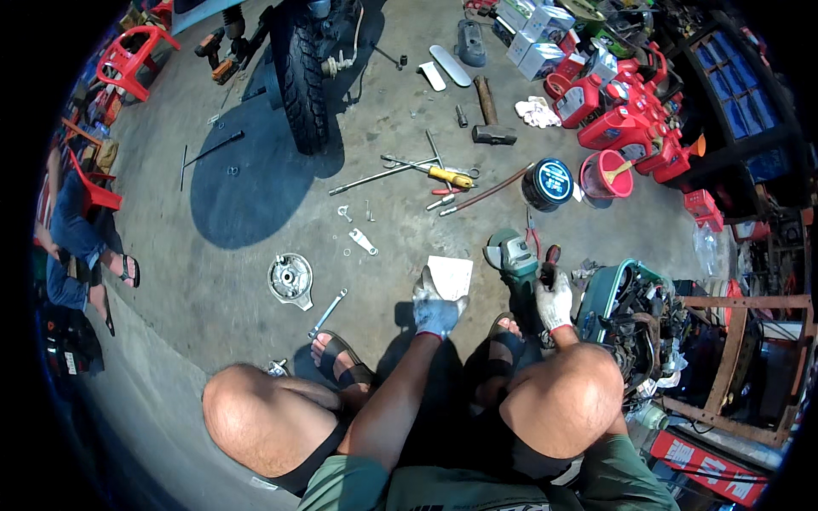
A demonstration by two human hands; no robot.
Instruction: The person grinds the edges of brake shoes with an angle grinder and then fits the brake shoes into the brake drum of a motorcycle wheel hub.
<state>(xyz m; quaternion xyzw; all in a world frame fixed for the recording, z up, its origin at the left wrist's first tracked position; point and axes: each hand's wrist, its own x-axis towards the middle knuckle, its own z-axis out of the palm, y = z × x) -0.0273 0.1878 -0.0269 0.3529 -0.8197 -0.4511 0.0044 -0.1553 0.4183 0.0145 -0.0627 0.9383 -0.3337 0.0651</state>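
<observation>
My left hand (437, 308), in a white glove with a blue-grey stained back, holds a white sheet (452, 277) at its lower left edge, with the thumb spread to the right. My right hand (555, 302), also gloved, is closed in front of my right knee. Dark patches hide what its fingertips grip, if anything. Just beyond them shows a red-and-black handle (553, 255). Beside that hand, to its left, lies a green angle grinder (516, 254). Red-handled pliers (532, 237) lie behind the grinder. A round metal brake hub plate (290, 279) and a wrench (328, 312) rest to the left.
Ahead stands a motorcycle wheel (302, 94). Several tools, a hammer (492, 119) and a black jar (548, 185) are spread over the floor. A pink bucket (606, 175), red jugs (609, 123) and a green parts bin (607, 294) line the right. Another person's legs (81, 243) are far left.
</observation>
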